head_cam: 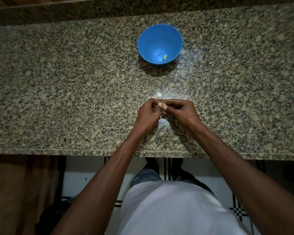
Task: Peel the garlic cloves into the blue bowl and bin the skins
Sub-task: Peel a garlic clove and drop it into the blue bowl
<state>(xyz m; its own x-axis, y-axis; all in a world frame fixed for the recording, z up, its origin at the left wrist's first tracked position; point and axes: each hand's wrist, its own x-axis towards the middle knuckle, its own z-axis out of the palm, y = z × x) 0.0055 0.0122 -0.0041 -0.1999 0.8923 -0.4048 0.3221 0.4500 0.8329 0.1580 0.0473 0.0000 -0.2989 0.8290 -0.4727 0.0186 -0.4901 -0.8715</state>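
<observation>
A blue bowl [159, 44] stands at the back middle of the granite counter, with one peeled yellowish garlic clove [165, 57] lying in its bottom. Near the front middle, my left hand [148, 114] and my right hand [181, 111] meet over the counter and pinch a small garlic clove [162, 104] between their fingertips. The clove is mostly hidden by the fingers. A whitish unpeeled clove [159, 95] lies on the counter just beyond my fingers. A pale scrap of garlic skin [160, 117] shows under my hands.
The speckled granite counter [75, 92] runs the full width, with its front edge [58, 149] close to my body. A raised granite ledge [58, 12] lines the back. Tiled floor and a dark wooden cabinet show below. No bin is in view.
</observation>
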